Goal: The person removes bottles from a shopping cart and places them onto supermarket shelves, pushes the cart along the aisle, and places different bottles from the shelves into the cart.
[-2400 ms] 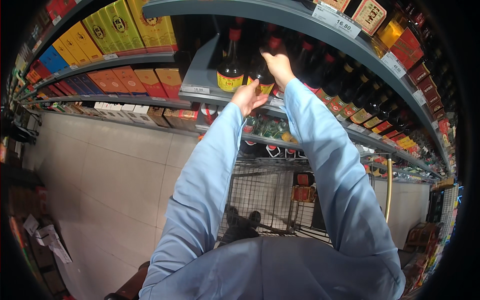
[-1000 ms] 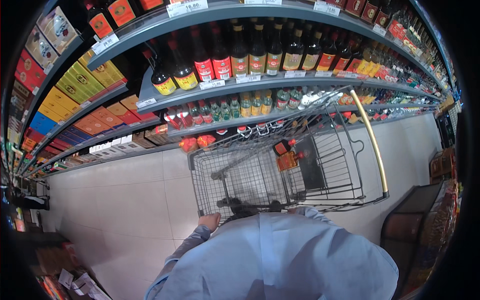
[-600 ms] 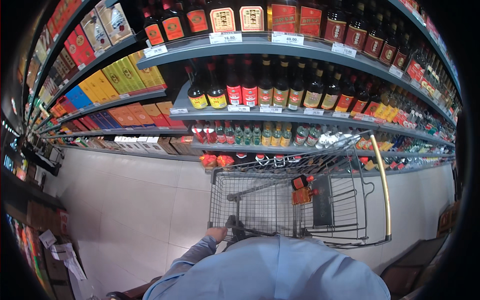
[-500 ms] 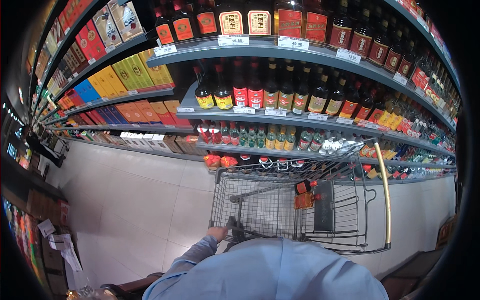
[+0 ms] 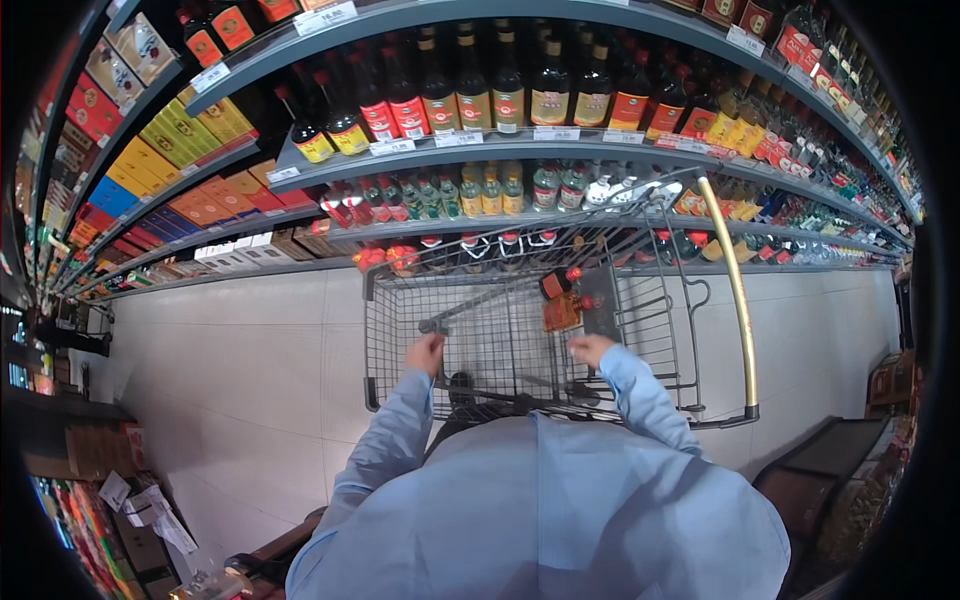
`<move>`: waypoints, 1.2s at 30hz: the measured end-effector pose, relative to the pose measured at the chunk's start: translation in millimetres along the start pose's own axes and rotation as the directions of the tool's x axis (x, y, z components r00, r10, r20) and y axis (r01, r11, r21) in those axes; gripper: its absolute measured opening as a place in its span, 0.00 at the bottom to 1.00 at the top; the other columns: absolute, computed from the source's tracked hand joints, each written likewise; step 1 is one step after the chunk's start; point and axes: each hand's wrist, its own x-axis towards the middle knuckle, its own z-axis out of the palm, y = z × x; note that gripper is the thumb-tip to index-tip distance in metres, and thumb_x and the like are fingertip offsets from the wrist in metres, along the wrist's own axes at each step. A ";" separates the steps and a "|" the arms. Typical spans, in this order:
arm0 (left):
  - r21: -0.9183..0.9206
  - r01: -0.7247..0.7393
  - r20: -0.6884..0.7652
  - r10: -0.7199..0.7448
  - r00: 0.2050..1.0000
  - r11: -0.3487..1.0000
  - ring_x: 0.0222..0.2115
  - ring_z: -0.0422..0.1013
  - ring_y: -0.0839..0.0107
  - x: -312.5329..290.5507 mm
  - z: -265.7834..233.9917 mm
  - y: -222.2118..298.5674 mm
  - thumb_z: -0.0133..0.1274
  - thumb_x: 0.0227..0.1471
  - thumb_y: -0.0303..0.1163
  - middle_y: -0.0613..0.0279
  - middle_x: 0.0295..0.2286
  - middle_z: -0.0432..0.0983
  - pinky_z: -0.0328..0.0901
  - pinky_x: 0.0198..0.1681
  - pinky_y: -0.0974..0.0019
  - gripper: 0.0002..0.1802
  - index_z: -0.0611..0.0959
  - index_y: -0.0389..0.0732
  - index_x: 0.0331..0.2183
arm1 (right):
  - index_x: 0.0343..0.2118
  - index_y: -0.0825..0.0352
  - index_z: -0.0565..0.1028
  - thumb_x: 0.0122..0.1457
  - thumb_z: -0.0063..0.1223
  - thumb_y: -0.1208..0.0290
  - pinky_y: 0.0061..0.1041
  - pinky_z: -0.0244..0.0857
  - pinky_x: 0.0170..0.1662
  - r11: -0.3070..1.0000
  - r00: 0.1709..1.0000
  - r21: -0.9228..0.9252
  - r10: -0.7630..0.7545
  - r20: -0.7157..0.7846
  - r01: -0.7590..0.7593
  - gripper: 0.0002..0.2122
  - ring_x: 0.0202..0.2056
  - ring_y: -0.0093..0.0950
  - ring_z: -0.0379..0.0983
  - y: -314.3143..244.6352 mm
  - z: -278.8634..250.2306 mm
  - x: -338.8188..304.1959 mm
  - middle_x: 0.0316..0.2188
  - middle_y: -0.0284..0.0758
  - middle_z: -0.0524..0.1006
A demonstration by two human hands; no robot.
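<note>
Apparently mid-air, the left hand (image 5: 425,353) and right hand (image 5: 590,349) appear over the wire shopping cart (image 5: 490,335), both loosely curled and narrow; whether either holds anything, I cannot tell. Near the right hand, inside the cart, an amber bottle (image 5: 561,313) lies just beside a dark red-capped bottle (image 5: 554,286). Beyond, dark glass bottles (image 5: 471,95) stand upright on a grey shelf (image 5: 338,162).

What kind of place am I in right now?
Most likely a supermarket aisle: there's a grey wire-mesh shopping cart with a gold bar handle, long curving-looking grey shelves packed with tall dark bottles, and small white rectangular price tags.
</note>
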 end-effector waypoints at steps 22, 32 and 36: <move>-0.385 0.267 0.445 -0.075 0.892 0.883 0.27 0.71 0.79 89.0 182.1 59.0 0.51 0.48 0.25 0.64 0.26 0.76 0.64 0.32 0.74 0.05 0.78 0.37 0.31 | 0.39 0.60 0.72 0.45 0.56 0.73 0.33 0.67 0.39 0.825 0.832 -0.286 0.338 -0.440 -0.487 0.15 0.35 0.39 0.73 90.3 -40.8 206.9 0.28 0.41 0.76; -0.450 0.371 0.542 -0.082 0.837 0.813 0.30 0.69 0.74 107.9 195.6 62.0 0.55 0.45 0.28 0.61 0.30 0.73 0.64 0.36 0.71 0.17 0.72 0.38 0.39 | 0.33 0.61 0.75 0.45 0.55 0.73 0.32 0.67 0.37 0.942 0.900 -0.289 0.030 -0.435 -0.171 0.09 0.34 0.39 0.72 46.2 -19.5 191.9 0.31 0.39 0.74; -0.287 0.163 0.377 -0.045 0.925 0.944 0.40 0.66 0.69 107.5 166.1 81.5 0.59 0.42 0.32 0.56 0.40 0.69 0.62 0.43 0.69 0.30 0.66 0.39 0.48 | 0.33 0.63 0.75 0.45 0.56 0.73 0.32 0.67 0.36 0.980 0.898 -0.199 -0.080 -0.433 -0.009 0.09 0.33 0.39 0.72 5.4 -48.1 153.1 0.30 0.38 0.75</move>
